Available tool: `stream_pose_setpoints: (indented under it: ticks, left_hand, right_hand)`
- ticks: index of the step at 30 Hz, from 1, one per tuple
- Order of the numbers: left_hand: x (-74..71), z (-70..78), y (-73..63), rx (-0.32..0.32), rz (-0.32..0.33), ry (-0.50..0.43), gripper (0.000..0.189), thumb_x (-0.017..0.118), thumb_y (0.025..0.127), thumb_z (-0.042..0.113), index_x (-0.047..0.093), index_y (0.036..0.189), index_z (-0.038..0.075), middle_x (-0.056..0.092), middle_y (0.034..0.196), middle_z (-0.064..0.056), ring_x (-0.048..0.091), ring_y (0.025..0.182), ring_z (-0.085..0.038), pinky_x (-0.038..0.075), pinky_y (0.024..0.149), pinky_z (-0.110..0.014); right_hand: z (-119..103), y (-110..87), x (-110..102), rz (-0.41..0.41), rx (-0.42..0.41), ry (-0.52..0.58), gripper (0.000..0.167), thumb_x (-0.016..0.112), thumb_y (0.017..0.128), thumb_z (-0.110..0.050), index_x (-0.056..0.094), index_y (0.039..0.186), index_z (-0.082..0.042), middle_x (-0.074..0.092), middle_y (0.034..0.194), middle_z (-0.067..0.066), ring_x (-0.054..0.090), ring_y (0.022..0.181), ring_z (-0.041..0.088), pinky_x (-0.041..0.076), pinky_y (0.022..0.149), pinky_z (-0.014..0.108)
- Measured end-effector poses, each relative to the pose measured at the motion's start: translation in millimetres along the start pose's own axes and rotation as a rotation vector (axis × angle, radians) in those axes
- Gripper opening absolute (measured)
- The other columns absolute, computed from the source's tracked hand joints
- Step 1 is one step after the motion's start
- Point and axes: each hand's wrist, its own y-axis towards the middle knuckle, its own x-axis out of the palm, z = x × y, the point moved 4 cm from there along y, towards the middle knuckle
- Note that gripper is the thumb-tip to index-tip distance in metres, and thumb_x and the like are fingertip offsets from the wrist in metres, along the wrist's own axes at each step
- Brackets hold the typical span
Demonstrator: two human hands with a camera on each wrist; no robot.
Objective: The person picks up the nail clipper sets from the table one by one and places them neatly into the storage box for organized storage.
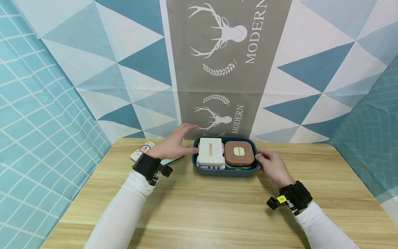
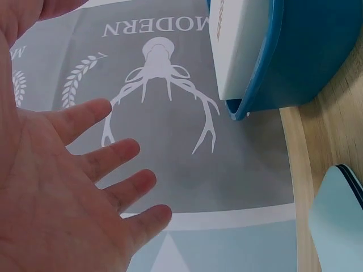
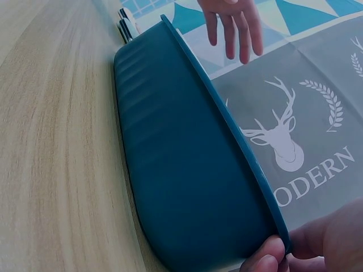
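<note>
A dark blue oval basket [image 1: 224, 172] stands on the table near its back edge. Inside it lie a white case lettered MANICURE [image 1: 210, 152] on the left and a brown square case [image 1: 239, 153] on the right, with other items partly hidden beneath them. My right hand [image 1: 273, 166] pinches the basket's right-end rim between thumb and fingers, as the right wrist view also shows. Beyond the opposite end, my left hand [image 1: 174, 145] is raised with fingers spread and holds nothing. Its palm and extended fingers [image 2: 122, 190] appear apart from the basket in the left wrist view.
Left of the basket, partly behind my left hand, lie a flat white item with colourful stickers [image 1: 141, 152] and a pale green flat item [image 2: 334, 218]. A patterned cloth [image 1: 217, 83] rises behind the table's back edge [image 1: 298, 143].
</note>
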Motion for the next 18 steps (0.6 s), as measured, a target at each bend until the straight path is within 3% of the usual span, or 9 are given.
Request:
stream_pose_setpoints:
  ticks: [18]
  left_hand:
    - [-11.2,-10.1,-24.7,-0.056,0.071,0.010,0.087,0.078,0.096,0.042,0.034,0.167,0.016,0.025,0.171,-0.013,0.021,0.158,-0.034,0.032,0.120,-0.059]
  right_hand:
    - [0,-0.4,-1,0.004,0.001,-0.015,0.043,0.048,0.115,-0.013,0.050,0.153,0.006,0.058,0.106,0.020,0.058,0.075,0.020,0.056,0.065,0.032]
